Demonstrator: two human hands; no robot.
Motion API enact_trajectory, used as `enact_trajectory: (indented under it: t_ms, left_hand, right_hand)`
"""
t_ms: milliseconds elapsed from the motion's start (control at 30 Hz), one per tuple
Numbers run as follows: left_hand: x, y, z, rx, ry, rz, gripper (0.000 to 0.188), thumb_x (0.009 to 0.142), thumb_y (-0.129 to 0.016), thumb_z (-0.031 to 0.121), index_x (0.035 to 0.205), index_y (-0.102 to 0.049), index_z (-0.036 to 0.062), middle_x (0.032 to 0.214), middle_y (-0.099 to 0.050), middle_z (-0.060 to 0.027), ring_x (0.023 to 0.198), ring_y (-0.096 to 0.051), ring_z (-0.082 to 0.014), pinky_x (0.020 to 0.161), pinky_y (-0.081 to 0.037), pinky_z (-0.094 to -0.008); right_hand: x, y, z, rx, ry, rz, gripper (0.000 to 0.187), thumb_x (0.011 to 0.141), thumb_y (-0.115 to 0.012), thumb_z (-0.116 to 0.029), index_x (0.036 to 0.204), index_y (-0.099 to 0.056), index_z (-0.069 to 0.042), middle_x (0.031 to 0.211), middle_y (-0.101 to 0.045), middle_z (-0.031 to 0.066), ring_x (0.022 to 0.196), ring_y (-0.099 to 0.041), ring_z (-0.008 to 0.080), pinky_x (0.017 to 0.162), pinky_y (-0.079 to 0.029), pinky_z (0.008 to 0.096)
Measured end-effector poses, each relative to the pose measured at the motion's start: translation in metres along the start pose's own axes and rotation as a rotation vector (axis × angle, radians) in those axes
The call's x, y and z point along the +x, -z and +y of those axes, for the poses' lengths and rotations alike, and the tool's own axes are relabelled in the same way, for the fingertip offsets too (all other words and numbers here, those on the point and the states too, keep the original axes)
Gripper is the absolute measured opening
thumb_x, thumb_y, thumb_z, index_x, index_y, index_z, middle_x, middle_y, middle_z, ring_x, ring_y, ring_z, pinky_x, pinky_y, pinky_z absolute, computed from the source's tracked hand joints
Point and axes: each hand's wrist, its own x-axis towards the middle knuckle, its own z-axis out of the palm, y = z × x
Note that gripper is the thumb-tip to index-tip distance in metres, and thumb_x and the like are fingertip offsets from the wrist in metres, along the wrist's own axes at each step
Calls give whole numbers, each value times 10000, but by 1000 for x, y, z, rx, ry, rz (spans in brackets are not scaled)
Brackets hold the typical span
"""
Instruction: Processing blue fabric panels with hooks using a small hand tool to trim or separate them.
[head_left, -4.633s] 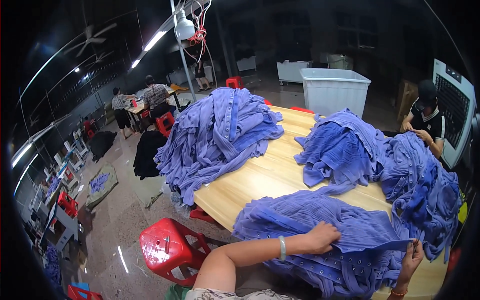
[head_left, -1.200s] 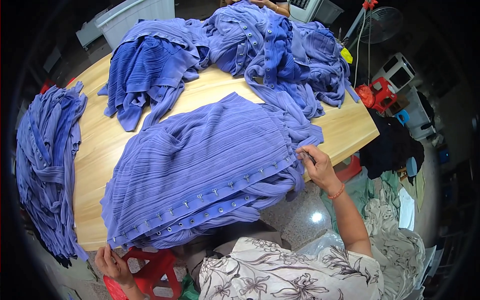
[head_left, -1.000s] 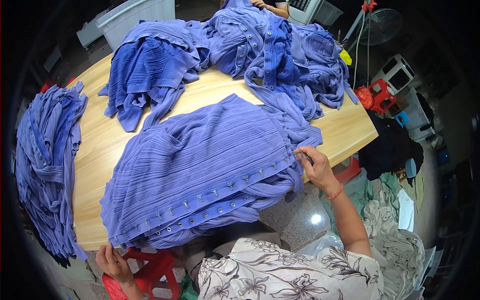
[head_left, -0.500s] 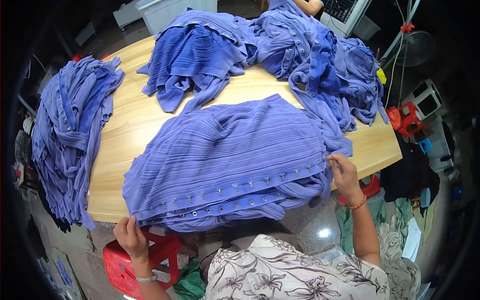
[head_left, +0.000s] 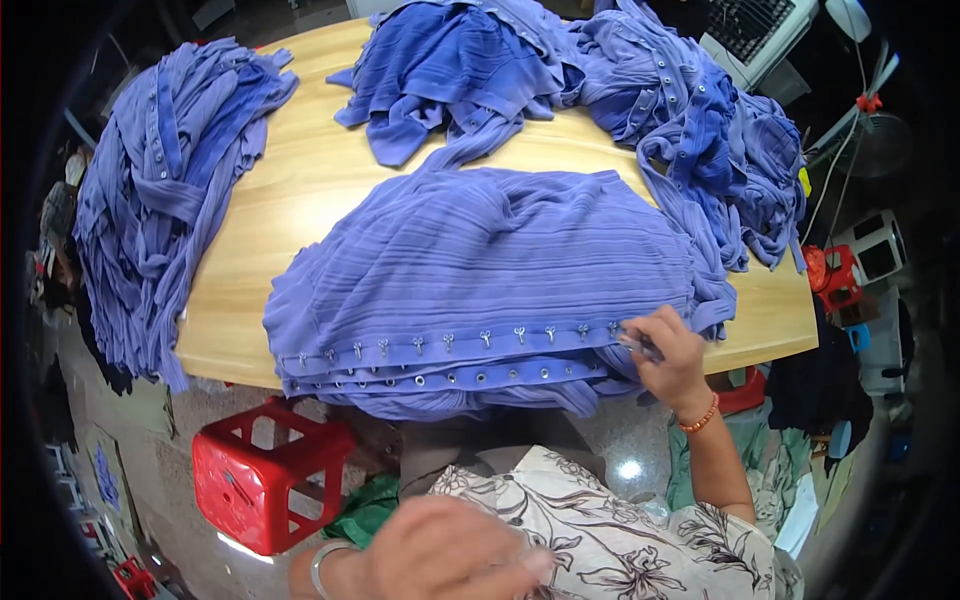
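A violet-blue ribbed knit garment (head_left: 500,250) lies spread on the near side of the table. Along its near edge runs a strip with a row of metal hooks (head_left: 448,345); just below is a second strip with metal eyelets (head_left: 481,378). At the right end of the hook strip my right hand (head_left: 668,355) is closed, its fingertips by the last hooks. Something small and dark shows in its palm, too unclear to name. My left hand (head_left: 450,550) is off the garment, low in front of my body, and its fingers are smeared by motion.
Heaps of similar violet-blue garments lie on the wooden table (head_left: 310,190): one pile (head_left: 165,210) at left, one (head_left: 450,70) at the back, another (head_left: 690,120) at back right. A red stool (head_left: 250,480) stands below the table's near left edge.
My left hand has let go of the garment's left corner and moved back toward my body. The right hand has moved from the garment's right edge onto the hook strip. The view has shifted.
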Motion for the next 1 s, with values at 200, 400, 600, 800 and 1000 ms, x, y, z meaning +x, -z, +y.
enact_trajectory:
  t_ms: [200, 400, 600, 800, 1000]
  left_hand:
    - [18, 16, 17, -134, -146, -36, 253, 803, -692, 110, 1016, -746, -15, 969, -702, -162, 878, -673, -296, 760, -543, -414]
    - [9, 36, 15, -191, -100, -37, 254, 821, -696, 130, 1020, -750, -19, 993, -718, -177, 839, -690, -282, 730, -550, -402]
    - [-1, 45, 25, -91, 30, 164, 204, 861, -692, 128, 997, -757, -9, 955, -746, -153, 792, -694, -249, 727, -549, -366]
    - [-43, 52, 12, 137, -101, 231, 227, 752, -747, 86, 972, -712, 41, 970, -729, -100, 833, -679, -240, 752, -524, -365]
    - [-80, 25, -86, 631, 398, 429, 393, 793, -772, 40, 1171, -675, -4, 1038, -703, -141, 929, -665, -330, 833, -506, -431]
  right_hand:
    - [18, -21, -8, -81, 5, -83, 371, 691, -722, 30, 1033, -718, -113, 874, -628, 49, 707, -675, 247, 601, -535, 355]
    - [28, -26, -10, -102, 22, -93, 225, 746, -685, 45, 946, -660, -55, 840, -600, 99, 686, -640, 304, 601, -501, 375]
    - [23, -25, -11, 1, -58, -149, 115, 844, -634, 53, 931, -608, -17, 812, -550, 127, 706, -587, 274, 636, -466, 338]
    - [14, -12, -8, 270, -246, -254, 51, 941, -556, 21, 901, -549, -10, 820, -498, 34, 756, -458, 109, 699, -414, 256]
    - [16, -3, -14, 461, -301, -257, 82, 952, -521, 2, 884, -540, -38, 823, -503, -28, 733, -422, 61, 670, -367, 214]
